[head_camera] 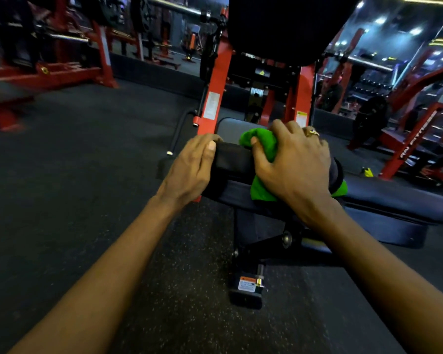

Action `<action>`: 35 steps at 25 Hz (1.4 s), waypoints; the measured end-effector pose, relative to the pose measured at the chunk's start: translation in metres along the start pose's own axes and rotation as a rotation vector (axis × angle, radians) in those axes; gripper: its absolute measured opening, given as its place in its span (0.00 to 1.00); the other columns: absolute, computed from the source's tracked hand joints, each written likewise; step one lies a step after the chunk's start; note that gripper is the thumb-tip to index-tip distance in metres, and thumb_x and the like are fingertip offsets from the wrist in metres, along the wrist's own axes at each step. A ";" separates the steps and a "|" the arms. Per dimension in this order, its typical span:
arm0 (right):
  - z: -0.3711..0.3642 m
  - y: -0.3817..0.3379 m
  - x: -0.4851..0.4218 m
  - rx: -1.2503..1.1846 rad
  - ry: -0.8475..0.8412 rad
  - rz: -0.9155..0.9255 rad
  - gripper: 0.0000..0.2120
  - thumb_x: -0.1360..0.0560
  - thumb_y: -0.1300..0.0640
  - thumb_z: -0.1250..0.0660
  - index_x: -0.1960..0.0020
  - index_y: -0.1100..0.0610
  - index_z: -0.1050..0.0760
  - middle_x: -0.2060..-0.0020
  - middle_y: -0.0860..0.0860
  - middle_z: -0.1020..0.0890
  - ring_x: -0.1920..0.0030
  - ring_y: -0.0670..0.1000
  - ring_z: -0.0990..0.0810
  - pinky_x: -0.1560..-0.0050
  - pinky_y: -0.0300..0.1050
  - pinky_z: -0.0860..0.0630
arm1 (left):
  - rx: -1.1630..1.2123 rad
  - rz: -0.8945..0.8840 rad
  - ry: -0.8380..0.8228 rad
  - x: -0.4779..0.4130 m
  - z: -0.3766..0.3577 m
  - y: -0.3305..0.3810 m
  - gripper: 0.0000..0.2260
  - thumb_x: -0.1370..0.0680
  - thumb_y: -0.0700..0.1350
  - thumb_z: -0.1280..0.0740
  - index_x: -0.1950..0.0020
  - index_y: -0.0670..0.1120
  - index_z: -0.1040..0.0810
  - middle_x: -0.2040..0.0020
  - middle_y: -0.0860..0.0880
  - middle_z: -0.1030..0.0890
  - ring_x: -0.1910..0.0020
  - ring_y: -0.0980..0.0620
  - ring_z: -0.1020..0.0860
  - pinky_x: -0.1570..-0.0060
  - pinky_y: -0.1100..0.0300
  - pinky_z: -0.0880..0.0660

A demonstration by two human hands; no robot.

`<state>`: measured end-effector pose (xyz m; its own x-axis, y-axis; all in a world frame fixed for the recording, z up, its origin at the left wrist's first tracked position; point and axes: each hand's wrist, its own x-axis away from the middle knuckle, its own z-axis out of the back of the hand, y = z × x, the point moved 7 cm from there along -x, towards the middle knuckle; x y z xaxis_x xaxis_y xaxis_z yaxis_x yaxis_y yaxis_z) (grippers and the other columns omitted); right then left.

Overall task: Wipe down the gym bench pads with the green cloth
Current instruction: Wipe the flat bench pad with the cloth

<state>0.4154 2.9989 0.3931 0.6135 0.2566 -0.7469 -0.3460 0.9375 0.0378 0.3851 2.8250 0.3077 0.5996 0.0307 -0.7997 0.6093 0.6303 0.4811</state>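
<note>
Wiping the small pad at mid-frame, both hands on it.

The right hand bunches the green cloth in curled fingers and presses it on the small pad; the left hand curls round its left end, seemingly steadying it. The seat pad runs off lower right; the back pad stands top centre. Wiping looks under way here; next, I judge, the cloth must sweep along the seat pad with even pressure.
</note>
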 end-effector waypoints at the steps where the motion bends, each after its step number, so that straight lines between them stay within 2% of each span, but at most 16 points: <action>1: 0.000 0.000 0.000 -0.019 -0.009 0.043 0.19 0.23 0.37 0.43 0.45 0.52 0.26 0.50 0.53 0.21 0.48 0.61 0.23 0.50 0.55 0.30 | -0.013 -0.007 0.019 0.001 -0.001 0.002 0.16 0.14 0.45 0.50 0.38 0.42 0.25 0.44 0.49 0.23 0.43 0.48 0.25 0.38 0.57 0.30; 3: 0.002 0.011 0.003 -0.074 -0.024 0.100 0.19 0.22 0.37 0.42 0.44 0.51 0.27 0.50 0.54 0.20 0.48 0.61 0.23 0.54 0.52 0.31 | -0.047 -0.028 0.057 0.003 -0.001 0.002 0.17 0.14 0.47 0.51 0.37 0.42 0.25 0.44 0.46 0.22 0.44 0.47 0.25 0.40 0.50 0.28; 5: 0.005 0.023 0.006 -0.123 -0.038 0.111 0.18 0.22 0.37 0.41 0.45 0.51 0.28 0.51 0.55 0.21 0.49 0.62 0.22 0.58 0.50 0.33 | -0.077 -0.046 0.067 0.006 0.000 -0.001 0.19 0.14 0.50 0.51 0.36 0.40 0.26 0.43 0.45 0.22 0.43 0.45 0.25 0.41 0.47 0.27; 7: 0.003 0.023 0.003 -0.124 -0.039 0.101 0.19 0.23 0.36 0.42 0.47 0.51 0.28 0.53 0.56 0.21 0.51 0.64 0.22 0.58 0.52 0.30 | -0.115 -0.051 0.059 0.006 0.001 -0.002 0.20 0.15 0.50 0.50 0.35 0.38 0.26 0.41 0.43 0.22 0.43 0.44 0.24 0.40 0.48 0.27; 11: -0.001 0.019 -0.004 -0.105 -0.028 -0.022 0.18 0.26 0.37 0.42 0.52 0.52 0.28 0.57 0.55 0.22 0.52 0.64 0.22 0.58 0.52 0.31 | -0.078 -0.043 0.107 0.003 -0.001 0.002 0.18 0.16 0.47 0.47 0.39 0.38 0.24 0.44 0.43 0.21 0.45 0.45 0.24 0.41 0.54 0.28; 14: 0.000 0.018 -0.001 -0.093 -0.034 -0.103 0.14 0.28 0.39 0.41 0.56 0.49 0.33 0.59 0.55 0.23 0.54 0.63 0.24 0.57 0.53 0.30 | -0.029 -0.042 0.118 0.004 -0.001 -0.002 0.17 0.16 0.47 0.47 0.40 0.39 0.23 0.44 0.44 0.21 0.44 0.45 0.24 0.40 0.53 0.28; 18: -0.002 0.016 -0.004 -0.079 -0.090 -0.194 0.12 0.29 0.42 0.39 0.56 0.47 0.39 0.63 0.51 0.30 0.57 0.62 0.26 0.59 0.51 0.35 | -0.008 -0.039 0.013 -0.006 -0.003 -0.009 0.18 0.17 0.47 0.46 0.42 0.37 0.22 0.45 0.42 0.22 0.45 0.44 0.24 0.41 0.50 0.29; 22: 0.003 0.020 -0.003 -0.094 -0.084 -0.227 0.12 0.30 0.41 0.39 0.57 0.48 0.37 0.61 0.52 0.27 0.57 0.61 0.26 0.56 0.52 0.33 | 0.037 -0.038 -0.012 -0.008 -0.003 -0.006 0.18 0.18 0.47 0.47 0.42 0.37 0.23 0.47 0.42 0.23 0.45 0.46 0.26 0.41 0.51 0.31; 25: -0.002 0.020 -0.003 -0.061 -0.088 -0.203 0.15 0.30 0.40 0.39 0.54 0.50 0.30 0.61 0.47 0.32 0.55 0.60 0.25 0.55 0.52 0.33 | 0.034 -0.004 0.039 -0.004 -0.007 -0.009 0.19 0.19 0.46 0.49 0.43 0.37 0.24 0.48 0.43 0.24 0.47 0.46 0.27 0.44 0.46 0.30; 27: -0.002 0.020 -0.004 -0.066 -0.069 -0.180 0.15 0.29 0.39 0.40 0.53 0.51 0.29 0.61 0.46 0.32 0.55 0.59 0.26 0.55 0.51 0.34 | 0.056 -0.003 0.100 -0.005 -0.008 -0.009 0.18 0.19 0.45 0.49 0.44 0.37 0.23 0.49 0.44 0.25 0.48 0.47 0.28 0.46 0.43 0.30; 29: 0.000 0.021 -0.002 -0.065 -0.051 -0.169 0.14 0.29 0.40 0.40 0.53 0.51 0.29 0.61 0.47 0.32 0.55 0.58 0.28 0.56 0.48 0.38 | 0.115 -0.028 0.119 -0.007 -0.006 -0.011 0.17 0.20 0.44 0.49 0.46 0.38 0.22 0.51 0.46 0.24 0.49 0.48 0.27 0.47 0.45 0.29; 32: -0.004 0.018 -0.004 -0.037 -0.068 -0.221 0.14 0.28 0.42 0.40 0.53 0.51 0.27 0.61 0.49 0.29 0.54 0.57 0.28 0.57 0.46 0.40 | 0.311 -0.069 0.012 -0.015 -0.002 -0.038 0.18 0.19 0.42 0.47 0.44 0.37 0.19 0.47 0.45 0.18 0.44 0.48 0.22 0.42 0.49 0.27; 35: -0.006 0.003 -0.007 0.039 -0.074 -0.261 0.16 0.28 0.43 0.42 0.49 0.51 0.24 0.57 0.53 0.23 0.51 0.61 0.26 0.53 0.51 0.32 | 0.426 -0.064 -0.176 -0.032 -0.014 -0.072 0.20 0.18 0.44 0.47 0.39 0.40 0.18 0.40 0.47 0.17 0.36 0.51 0.21 0.32 0.49 0.30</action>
<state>0.4063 2.9983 0.3943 0.7287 0.0207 -0.6845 -0.1431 0.9821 -0.1227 0.3151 2.7897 0.2937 0.6105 -0.1533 -0.7770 0.7846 0.2511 0.5669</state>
